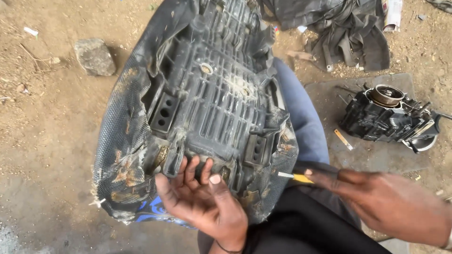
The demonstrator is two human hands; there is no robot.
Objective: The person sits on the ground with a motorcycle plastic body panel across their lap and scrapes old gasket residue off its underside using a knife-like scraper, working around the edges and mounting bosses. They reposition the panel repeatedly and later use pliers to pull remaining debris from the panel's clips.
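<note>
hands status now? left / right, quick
Left hand: open, fingers on the near edge of the upturned motorcycle seat, gripping nothing.
Right hand: closed on a yellow-handled tool, tip at the seat's edge.

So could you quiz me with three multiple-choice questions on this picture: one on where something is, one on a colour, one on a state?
1. Where is the engine block?
A. On a grey mat to the right
B. On the person's lap
C. Beside the rock

2. What colour is the handle of the tool in the right hand?
A. Red
B. Yellow
C. Green

3. How does the seat lie?
A. Padding side up
B. Ribbed underside up, cover torn at the edge
C. Wrapped in cloth

Answers: 1 A, it sits on the mat at right, far from the rock. 2 B, yellow shows at the fingertips. 3 B, the plastic ribs face the camera and the left hand touches the frayed lower edge.
</note>
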